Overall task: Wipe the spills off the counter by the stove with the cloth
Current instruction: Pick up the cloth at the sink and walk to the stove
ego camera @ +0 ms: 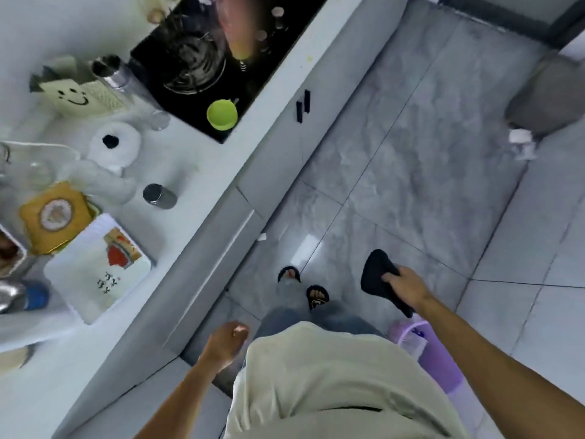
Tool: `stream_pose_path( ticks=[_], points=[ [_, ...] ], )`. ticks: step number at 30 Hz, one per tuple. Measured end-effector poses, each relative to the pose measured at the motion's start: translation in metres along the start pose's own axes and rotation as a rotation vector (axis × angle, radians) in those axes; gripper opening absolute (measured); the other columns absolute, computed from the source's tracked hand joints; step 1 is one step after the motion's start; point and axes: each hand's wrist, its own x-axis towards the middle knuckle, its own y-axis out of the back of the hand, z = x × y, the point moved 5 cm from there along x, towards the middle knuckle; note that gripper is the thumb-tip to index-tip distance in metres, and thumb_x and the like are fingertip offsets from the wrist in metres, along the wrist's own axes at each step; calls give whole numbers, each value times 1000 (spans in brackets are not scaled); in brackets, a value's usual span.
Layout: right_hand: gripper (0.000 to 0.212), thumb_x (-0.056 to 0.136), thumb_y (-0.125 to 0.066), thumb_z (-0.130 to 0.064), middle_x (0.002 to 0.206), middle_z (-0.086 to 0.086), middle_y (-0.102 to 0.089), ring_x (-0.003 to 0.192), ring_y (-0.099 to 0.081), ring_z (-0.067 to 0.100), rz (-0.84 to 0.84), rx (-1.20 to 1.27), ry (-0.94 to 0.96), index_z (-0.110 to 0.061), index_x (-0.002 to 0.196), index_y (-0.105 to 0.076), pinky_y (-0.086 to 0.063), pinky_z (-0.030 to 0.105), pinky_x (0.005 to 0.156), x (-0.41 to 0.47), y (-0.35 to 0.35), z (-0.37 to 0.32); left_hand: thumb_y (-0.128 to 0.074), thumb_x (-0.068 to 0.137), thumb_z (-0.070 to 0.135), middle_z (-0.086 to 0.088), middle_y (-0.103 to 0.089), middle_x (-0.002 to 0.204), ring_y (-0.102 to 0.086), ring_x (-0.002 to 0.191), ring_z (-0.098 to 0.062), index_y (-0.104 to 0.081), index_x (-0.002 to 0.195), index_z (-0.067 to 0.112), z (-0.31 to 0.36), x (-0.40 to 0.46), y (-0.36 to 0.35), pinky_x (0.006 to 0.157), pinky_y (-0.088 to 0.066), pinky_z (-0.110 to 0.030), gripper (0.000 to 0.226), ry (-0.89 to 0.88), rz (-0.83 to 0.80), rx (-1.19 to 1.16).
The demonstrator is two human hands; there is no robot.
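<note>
A black cloth (378, 274) hangs from my right hand (406, 286), which grips it over the grey floor, well to the right of the counter. My left hand (228, 342) is loosely closed and holds nothing, low beside the cabinet front. The white counter (190, 160) runs diagonally on the left, with the black stove (202, 68) set into it at the top. A small yellowish spot (308, 58) shows on the counter edge right of the stove. Faint marks lie on the counter near the stove's lower corner.
On the counter stand a paper roll (115, 145), a metal shaker (158, 196), a white box (98, 269), a yellow box (53, 215) and a smiley card (74, 96). A green cup (222, 115) sits on the stove. A purple bin (424, 350) stands by my right leg.
</note>
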Motion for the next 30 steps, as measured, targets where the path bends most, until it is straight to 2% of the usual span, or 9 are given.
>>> stream_pose_path(
  ticks=[5, 7, 9, 12, 15, 19, 22, 28, 30],
  points=[
    [10, 99, -59, -19, 88, 6, -67, 78, -61, 24, 88, 124, 4, -19, 106, -66, -43, 32, 66, 32, 36, -40, -53, 109, 20, -3, -74, 99, -65, 90, -18, -77, 100, 14, 54, 44, 42, 71, -40, -26, 26, 2, -55, 30],
    [10, 100, -57, -18, 87, 5, -66, 75, -60, 20, 93, 118, -15, -18, 105, -66, -42, 32, 63, 42, 47, -45, -55, 107, 17, 0, -71, 86, -65, 75, -14, -73, 89, 18, 83, 67, 64, 64, -47, -26, 26, 10, -75, -30],
    [10, 101, -57, -18, 89, 4, -67, 76, -60, 17, 97, 117, -57, -17, 107, -65, -42, 29, 63, 51, 58, -44, -57, 105, 14, -2, -72, 83, -67, 71, -15, -74, 88, 18, 117, 93, 88, 62, -52, -26, 24, 22, -84, -98],
    [9, 102, -57, -16, 90, 6, -68, 77, -61, 18, 108, 133, -133, -17, 107, -64, -42, 28, 63, 58, 74, -38, -56, 106, 13, -18, -75, 97, -71, 83, -33, -72, 93, 9, 183, 124, 125, 71, -53, -32, 21, -11, -103, -101],
    [8, 101, -58, -14, 92, 14, -69, 77, -60, 26, 140, 195, -220, -15, 104, -65, -42, 33, 64, 55, 89, -27, -51, 107, 12, -27, -75, 115, -71, 110, -46, -73, 109, -8, 258, 146, 156, 98, -58, -48, 30, -129, -127, -1],
    [15, 99, -58, -3, 79, 15, -65, 66, -55, 24, 198, 274, -334, -8, 86, -64, -39, 35, 61, 49, 108, -7, -54, 107, 30, -15, -77, 113, -72, 109, -37, -74, 110, 6, 359, 162, 186, 103, -58, -47, 32, -219, -107, 17],
    [11, 98, -54, 2, 76, 16, -63, 62, -52, 27, 195, 302, -401, 2, 91, -63, -36, 34, 57, 56, 130, 5, -57, 107, 37, -1, -75, 117, -72, 110, -25, -72, 114, 28, 428, 175, 194, 106, -56, -39, 19, -317, -116, 43],
    [9, 97, -55, 8, 66, 11, -59, 57, -49, 24, 193, 333, -434, 4, 91, -61, -37, 27, 45, 108, 199, 13, -54, 108, 34, -3, -76, 125, -71, 115, -24, -73, 127, 23, 522, 205, 189, 105, -53, -32, 28, -357, -129, 153],
    [8, 97, -57, 4, 70, 11, -62, 60, -52, 23, 171, 290, -422, 2, 93, -64, -38, 30, 54, 133, 229, 10, -52, 111, 36, -7, -73, 135, -69, 121, -27, -70, 134, 20, 534, 212, 186, 108, -53, -34, 34, -315, -118, 189]
  ],
)
